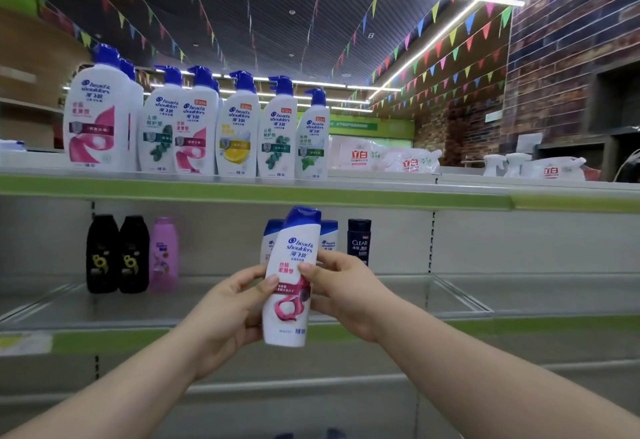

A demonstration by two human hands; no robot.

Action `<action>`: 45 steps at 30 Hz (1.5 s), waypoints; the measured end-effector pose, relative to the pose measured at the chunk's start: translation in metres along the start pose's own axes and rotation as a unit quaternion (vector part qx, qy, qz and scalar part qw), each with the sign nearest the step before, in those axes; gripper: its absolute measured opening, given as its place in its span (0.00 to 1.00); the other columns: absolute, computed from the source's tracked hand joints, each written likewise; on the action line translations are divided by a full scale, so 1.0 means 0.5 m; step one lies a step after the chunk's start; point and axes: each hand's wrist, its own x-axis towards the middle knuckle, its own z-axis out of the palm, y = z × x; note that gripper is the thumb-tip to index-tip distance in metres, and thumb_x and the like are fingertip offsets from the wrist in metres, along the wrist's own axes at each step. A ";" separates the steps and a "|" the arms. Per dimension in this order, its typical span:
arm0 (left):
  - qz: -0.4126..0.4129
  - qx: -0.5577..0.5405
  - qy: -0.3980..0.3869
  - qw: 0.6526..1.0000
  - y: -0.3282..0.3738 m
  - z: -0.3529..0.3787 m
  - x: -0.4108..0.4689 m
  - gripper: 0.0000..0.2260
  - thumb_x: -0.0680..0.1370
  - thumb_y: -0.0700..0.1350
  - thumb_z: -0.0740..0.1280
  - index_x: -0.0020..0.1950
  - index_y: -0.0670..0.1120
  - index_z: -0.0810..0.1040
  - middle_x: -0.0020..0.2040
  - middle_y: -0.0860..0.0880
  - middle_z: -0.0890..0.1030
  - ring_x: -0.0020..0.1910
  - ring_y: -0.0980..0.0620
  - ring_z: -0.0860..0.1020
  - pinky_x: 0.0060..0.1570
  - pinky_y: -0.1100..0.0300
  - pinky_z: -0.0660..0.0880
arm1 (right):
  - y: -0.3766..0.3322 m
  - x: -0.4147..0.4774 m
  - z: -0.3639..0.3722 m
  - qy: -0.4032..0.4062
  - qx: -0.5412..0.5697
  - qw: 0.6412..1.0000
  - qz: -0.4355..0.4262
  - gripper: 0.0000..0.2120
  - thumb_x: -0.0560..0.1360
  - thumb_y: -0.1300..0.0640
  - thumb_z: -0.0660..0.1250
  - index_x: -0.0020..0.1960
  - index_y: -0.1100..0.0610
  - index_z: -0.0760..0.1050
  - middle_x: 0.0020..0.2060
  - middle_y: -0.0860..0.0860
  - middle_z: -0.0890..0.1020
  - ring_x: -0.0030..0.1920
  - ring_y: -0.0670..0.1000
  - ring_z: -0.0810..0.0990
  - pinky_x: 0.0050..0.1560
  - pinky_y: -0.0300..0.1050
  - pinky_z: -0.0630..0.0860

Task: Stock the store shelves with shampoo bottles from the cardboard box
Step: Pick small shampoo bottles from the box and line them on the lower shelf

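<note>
Both hands hold one white shampoo bottle (294,265) with a blue cap and a pink swirl, upright and slightly tilted, in front of the middle shelf (450,295). My left hand (230,314) grips its left side and my right hand (341,288) grips its right side. Behind it on that shelf stand two similar small white bottles (328,236), partly hidden. The cardboard box is not in view.
The top shelf (381,193) carries a row of several large pump bottles (194,127) and white refill bags (384,158). On the middle shelf stand two black bottles (117,255), a pink bottle (164,255) and a dark bottle (359,239). A brick wall (571,58) rises at right.
</note>
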 end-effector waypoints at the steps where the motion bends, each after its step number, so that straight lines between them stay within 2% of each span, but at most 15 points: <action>1: -0.004 0.002 -0.003 1.000 0.002 -0.012 0.008 0.17 0.70 0.46 0.68 0.58 0.45 0.77 0.50 0.40 0.84 0.44 0.43 0.84 0.44 0.47 0.81 | 0.002 0.011 0.007 0.003 -0.004 1.000 0.006 0.10 0.78 0.62 0.63 0.59 0.59 0.77 0.55 0.57 0.82 0.54 0.56 0.82 0.52 0.50 0.80; 4: -0.012 0.000 -0.011 1.000 0.006 -0.050 0.038 0.17 0.70 0.45 0.68 0.59 0.44 0.77 0.50 0.39 0.84 0.44 0.42 0.84 0.44 0.47 0.81 | 0.005 0.046 0.030 0.009 -0.009 1.000 0.022 0.11 0.78 0.61 0.63 0.59 0.59 0.76 0.54 0.55 0.83 0.51 0.53 0.83 0.44 0.45 0.81; 8: -0.020 -0.003 -0.024 1.000 -0.004 -0.090 0.072 0.17 0.71 0.45 0.67 0.59 0.43 0.77 0.50 0.38 0.84 0.45 0.42 0.84 0.44 0.47 0.81 | 0.026 0.080 0.052 0.030 -0.019 0.999 0.028 0.11 0.79 0.60 0.62 0.60 0.58 0.76 0.53 0.53 0.83 0.49 0.51 0.83 0.40 0.41 0.81; 13: -0.041 -0.005 -0.034 0.999 -0.041 -0.105 0.091 0.15 0.73 0.44 0.67 0.59 0.43 0.77 0.50 0.38 0.84 0.44 0.42 0.84 0.42 0.47 0.82 | 0.070 0.099 0.042 0.052 -0.017 0.997 0.054 0.10 0.79 0.59 0.62 0.58 0.57 0.76 0.53 0.54 0.83 0.53 0.55 0.82 0.48 0.48 0.81; 17: -0.052 0.000 -0.023 0.998 -0.066 -0.105 0.103 0.15 0.73 0.44 0.67 0.59 0.42 0.77 0.50 0.38 0.84 0.45 0.40 0.83 0.43 0.46 0.81 | 0.097 0.113 0.019 0.044 -0.057 0.993 0.090 0.08 0.79 0.55 0.63 0.53 0.56 0.78 0.48 0.52 0.85 0.50 0.52 0.84 0.44 0.44 0.81; 21: -0.046 -0.014 -0.002 0.999 -0.076 -0.103 0.129 0.14 0.75 0.43 0.67 0.59 0.42 0.77 0.50 0.39 0.84 0.45 0.41 0.83 0.43 0.45 0.81 | 0.105 0.140 -0.001 0.036 -0.037 0.994 0.101 0.09 0.77 0.55 0.65 0.52 0.60 0.79 0.44 0.52 0.86 0.47 0.51 0.85 0.47 0.47 0.82; 27: -0.043 -0.052 0.040 0.997 -0.094 -0.074 0.173 0.11 0.76 0.41 0.65 0.58 0.42 0.77 0.49 0.40 0.84 0.42 0.44 0.84 0.40 0.48 0.82 | 0.103 0.170 -0.043 0.011 -0.085 0.992 0.098 0.10 0.76 0.60 0.67 0.56 0.60 0.77 0.50 0.53 0.84 0.49 0.50 0.84 0.44 0.43 0.82; 30: -0.038 -0.046 0.036 0.998 -0.096 -0.049 0.199 0.10 0.76 0.42 0.66 0.58 0.44 0.77 0.49 0.42 0.84 0.44 0.43 0.84 0.38 0.49 0.81 | 0.089 0.182 -0.078 -0.002 -0.102 0.992 0.078 0.07 0.76 0.61 0.67 0.54 0.58 0.78 0.49 0.53 0.84 0.47 0.49 0.84 0.42 0.41 0.81; 33: -0.021 -0.037 0.032 0.999 -0.098 -0.015 0.233 0.11 0.77 0.42 0.66 0.59 0.45 0.77 0.51 0.42 0.84 0.48 0.43 0.83 0.41 0.50 0.81 | 0.079 0.197 -0.123 0.009 -0.109 0.993 0.050 0.08 0.76 0.62 0.67 0.54 0.57 0.78 0.51 0.54 0.84 0.49 0.51 0.84 0.47 0.44 0.82; 37: 0.004 0.027 0.027 0.999 -0.114 0.035 0.276 0.10 0.78 0.43 0.65 0.58 0.50 0.77 0.52 0.45 0.84 0.50 0.45 0.83 0.46 0.50 0.81 | 0.087 0.211 -0.189 0.035 -0.115 0.992 0.023 0.07 0.75 0.63 0.68 0.52 0.55 0.78 0.49 0.54 0.84 0.49 0.51 0.84 0.46 0.44 0.82; 40: 0.021 0.080 0.027 0.996 -0.139 0.067 0.303 0.08 0.78 0.43 0.64 0.54 0.55 0.76 0.49 0.50 0.84 0.48 0.50 0.83 0.43 0.58 0.81 | 0.105 0.217 -0.231 0.066 -0.130 0.989 0.009 0.06 0.75 0.64 0.68 0.50 0.54 0.78 0.46 0.52 0.84 0.46 0.49 0.84 0.40 0.39 0.81; 43: 0.039 0.178 0.040 0.982 -0.166 0.086 0.325 0.11 0.78 0.43 0.65 0.59 0.53 0.76 0.48 0.54 0.83 0.46 0.58 0.82 0.41 0.65 0.80 | 0.123 0.225 -0.261 0.091 -0.166 0.982 0.005 0.11 0.75 0.64 0.68 0.56 0.58 0.77 0.47 0.51 0.83 0.48 0.50 0.83 0.41 0.39 0.80; 45: 0.057 0.277 0.064 0.957 -0.181 0.095 0.341 0.12 0.77 0.44 0.67 0.60 0.52 0.76 0.46 0.58 0.82 0.43 0.65 0.79 0.40 0.69 0.77 | 0.132 0.229 -0.277 0.109 -0.203 0.973 0.008 0.14 0.75 0.64 0.68 0.60 0.58 0.75 0.49 0.52 0.82 0.50 0.51 0.81 0.48 0.44 0.80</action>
